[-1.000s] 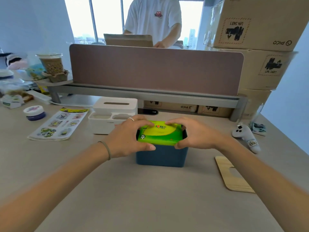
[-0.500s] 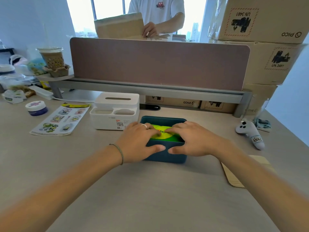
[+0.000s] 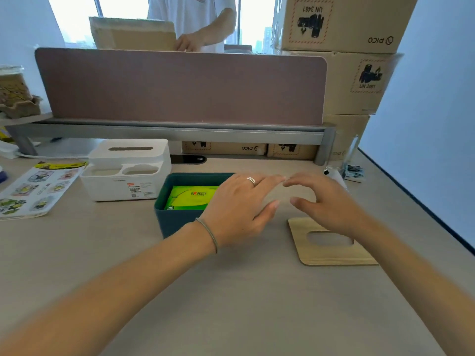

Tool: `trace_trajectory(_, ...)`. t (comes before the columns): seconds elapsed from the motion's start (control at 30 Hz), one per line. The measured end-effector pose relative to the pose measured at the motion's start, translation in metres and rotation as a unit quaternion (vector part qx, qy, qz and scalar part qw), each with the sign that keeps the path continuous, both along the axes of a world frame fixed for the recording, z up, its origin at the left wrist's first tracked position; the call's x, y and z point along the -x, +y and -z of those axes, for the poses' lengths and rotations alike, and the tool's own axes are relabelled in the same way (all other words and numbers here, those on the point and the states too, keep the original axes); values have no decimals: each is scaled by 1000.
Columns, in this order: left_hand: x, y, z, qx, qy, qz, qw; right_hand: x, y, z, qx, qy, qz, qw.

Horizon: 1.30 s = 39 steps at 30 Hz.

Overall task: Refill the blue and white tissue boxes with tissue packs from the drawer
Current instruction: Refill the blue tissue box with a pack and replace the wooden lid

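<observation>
The blue tissue box (image 3: 177,222) stands open on the desk with a green tissue pack (image 3: 190,197) lying down inside it. My left hand (image 3: 239,209) hovers over the box's right side, fingers spread, holding nothing. My right hand (image 3: 326,204) floats just right of it, fingers curved and empty, above the far end of the wooden lid (image 3: 331,250), which lies flat on the desk. The white tissue box (image 3: 126,170), lid on, sits left of and behind the blue box.
A sticker sheet (image 3: 36,188) lies at the left. A pink divider panel (image 3: 180,88) runs across the back of the desk, with stacked cardboard boxes (image 3: 341,60) at the right. A person stands behind the divider holding a carton. A white controller (image 3: 334,176) peeks out behind my right hand.
The green pack has been pressed from the top of the blue box down inside it. Both hands have let go and moved right, toward the wooden lid.
</observation>
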<state>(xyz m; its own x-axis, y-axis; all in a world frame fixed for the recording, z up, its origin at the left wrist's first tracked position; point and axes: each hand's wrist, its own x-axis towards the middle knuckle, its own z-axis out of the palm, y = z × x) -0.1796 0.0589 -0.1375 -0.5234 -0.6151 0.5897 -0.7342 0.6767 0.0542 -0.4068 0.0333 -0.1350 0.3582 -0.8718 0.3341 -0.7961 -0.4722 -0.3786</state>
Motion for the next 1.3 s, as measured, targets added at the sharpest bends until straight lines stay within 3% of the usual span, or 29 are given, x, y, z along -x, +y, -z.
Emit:
trace_trajectory(0.23, 54, -10, 36, -134, -55, 24, 989, 65, 18, 30, -70, 15, 73, 995)
trace_trajectory(0.43, 74, -16, 58, -259, -160, -12, 952, 92, 27, 42, -108, 18, 136, 985)
trace_trajectory(0.93, 86, -17, 38, -239, -127, -2, 963, 95, 30, 44, -137, 26, 125, 982)
trace_trajectory(1.3, 68, -22, -7, -246, -118, 24, 962, 79, 32, 23, -179, 36, 17, 983)
